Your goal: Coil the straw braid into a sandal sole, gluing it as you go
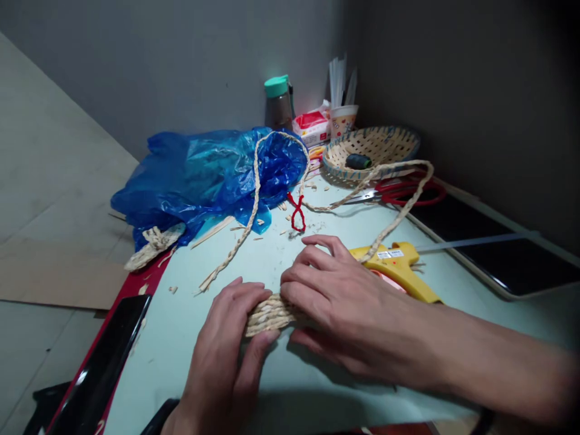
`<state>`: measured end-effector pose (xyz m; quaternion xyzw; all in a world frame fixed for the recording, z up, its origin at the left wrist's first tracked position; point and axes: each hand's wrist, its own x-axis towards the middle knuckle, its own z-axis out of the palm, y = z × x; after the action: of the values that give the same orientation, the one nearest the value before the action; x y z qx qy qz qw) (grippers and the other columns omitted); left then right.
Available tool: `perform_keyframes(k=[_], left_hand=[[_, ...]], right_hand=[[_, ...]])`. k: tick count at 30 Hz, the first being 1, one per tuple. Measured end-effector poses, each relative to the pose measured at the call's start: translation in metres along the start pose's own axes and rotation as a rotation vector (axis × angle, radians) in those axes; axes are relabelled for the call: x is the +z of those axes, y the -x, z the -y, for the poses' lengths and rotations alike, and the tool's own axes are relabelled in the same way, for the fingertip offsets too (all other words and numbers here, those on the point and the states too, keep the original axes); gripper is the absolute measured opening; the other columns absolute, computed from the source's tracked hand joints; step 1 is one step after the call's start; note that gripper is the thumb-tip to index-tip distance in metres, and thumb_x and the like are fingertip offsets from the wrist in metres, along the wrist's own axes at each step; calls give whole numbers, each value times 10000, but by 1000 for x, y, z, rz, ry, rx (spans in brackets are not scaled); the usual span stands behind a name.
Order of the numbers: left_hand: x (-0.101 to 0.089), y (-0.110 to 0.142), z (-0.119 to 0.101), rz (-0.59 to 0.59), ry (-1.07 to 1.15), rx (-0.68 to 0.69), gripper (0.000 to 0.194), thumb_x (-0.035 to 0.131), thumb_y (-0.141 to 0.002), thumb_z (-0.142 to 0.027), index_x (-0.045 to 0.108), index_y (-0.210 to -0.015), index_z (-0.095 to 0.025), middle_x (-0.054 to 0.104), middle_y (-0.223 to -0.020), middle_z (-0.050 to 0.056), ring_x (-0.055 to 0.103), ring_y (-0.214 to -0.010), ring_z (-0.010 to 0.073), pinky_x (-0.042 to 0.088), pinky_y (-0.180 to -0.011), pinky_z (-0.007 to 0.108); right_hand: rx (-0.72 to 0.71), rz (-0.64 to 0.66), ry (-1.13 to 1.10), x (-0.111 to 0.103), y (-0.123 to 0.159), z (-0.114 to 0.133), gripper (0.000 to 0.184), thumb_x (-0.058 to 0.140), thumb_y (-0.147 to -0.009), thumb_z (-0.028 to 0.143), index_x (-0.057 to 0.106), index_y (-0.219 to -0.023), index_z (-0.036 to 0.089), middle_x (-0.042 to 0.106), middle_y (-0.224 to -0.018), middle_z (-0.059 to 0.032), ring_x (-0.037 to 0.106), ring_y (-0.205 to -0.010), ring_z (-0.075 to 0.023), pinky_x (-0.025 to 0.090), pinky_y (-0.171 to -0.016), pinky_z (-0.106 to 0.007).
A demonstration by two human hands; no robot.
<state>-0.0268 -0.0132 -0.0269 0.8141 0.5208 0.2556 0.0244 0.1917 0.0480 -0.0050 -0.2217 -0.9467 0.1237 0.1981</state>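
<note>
Near the front of the table, a small piece of coiled straw braid (270, 315) lies between my two hands. My left hand (229, 338) grips its left end, thumb below and fingers above. My right hand (333, 296) closes over its right end and hides that part. A long braided straw cord (256, 181) loops across the table behind my hands, one frayed end lying to the left. The cord's other stretch comes down behind my right hand, by a yellow glue gun (394, 260) with a clear glue stick (475, 241) in it.
A blue plastic bag (199, 175) fills the back left. Red-handled scissors (408, 190), a woven basket (335, 158) with dark thread (357, 161), and a tablet (507, 254) stand right. A bottle (278, 106), paper cup (343, 121), and red pipe cleaner (297, 214) are behind.
</note>
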Motion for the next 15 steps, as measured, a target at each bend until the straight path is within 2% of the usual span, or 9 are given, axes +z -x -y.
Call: perform_keyframes(k=[6, 9, 15], left_hand=[[-1, 0, -1, -29, -5, 69, 284, 597, -907, -196, 545, -1186, -195, 639, -1180, 64, 553, -1207, 149, 360, -1143, 264], [-1, 1, -2, -60, 22, 84, 306, 605, -890, -169, 539, -1189, -178, 634, -1196, 84, 548, -1219, 156, 375, -1143, 285], [-1, 1, -3, -58, 42, 107, 387, 609, -861, -102, 539, -1232, -188, 627, -1216, 88, 541, -1254, 176, 403, -1141, 354]], right_hand=[[-46, -133, 119, 9, -1, 2, 81, 537, -927, 151, 609, -892, 151, 647, -870, -38, 479, -837, -215, 283, -1046, -548], [-52, -183, 116, 11, -2, 2, 106, 525, -935, 131, 609, -877, 158, 648, -851, -20, 480, -820, -203, 287, -1053, -543], [-62, -150, 46, 11, 0, 3, 120, 530, -927, 97, 632, -974, 141, 683, -964, -29, 491, -889, -206, 256, -1093, -535]])
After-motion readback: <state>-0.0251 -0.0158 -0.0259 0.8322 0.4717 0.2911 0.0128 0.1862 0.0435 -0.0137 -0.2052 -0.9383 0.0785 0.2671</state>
